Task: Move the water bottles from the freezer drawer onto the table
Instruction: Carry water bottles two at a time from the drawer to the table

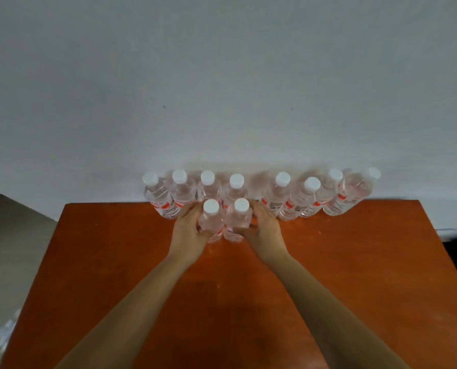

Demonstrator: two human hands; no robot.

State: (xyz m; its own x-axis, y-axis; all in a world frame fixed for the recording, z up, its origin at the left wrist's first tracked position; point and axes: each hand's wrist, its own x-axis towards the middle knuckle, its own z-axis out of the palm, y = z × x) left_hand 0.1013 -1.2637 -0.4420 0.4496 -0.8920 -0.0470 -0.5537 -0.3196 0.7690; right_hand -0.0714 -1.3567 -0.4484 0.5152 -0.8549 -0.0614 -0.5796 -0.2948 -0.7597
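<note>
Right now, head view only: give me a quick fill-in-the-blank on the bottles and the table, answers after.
1. The left grip and right grip together hold ___ front bottles.
2. Every bottle cap in view is ___.
3. The back row of bottles stands on the table at the edge nearest the ___.
Answers: two; white; wall.

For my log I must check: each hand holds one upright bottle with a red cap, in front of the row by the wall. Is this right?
Not quite: the caps are white, not red. The head view shows it; left hand and right hand each hold one upright bottle before the row by the wall.
</note>
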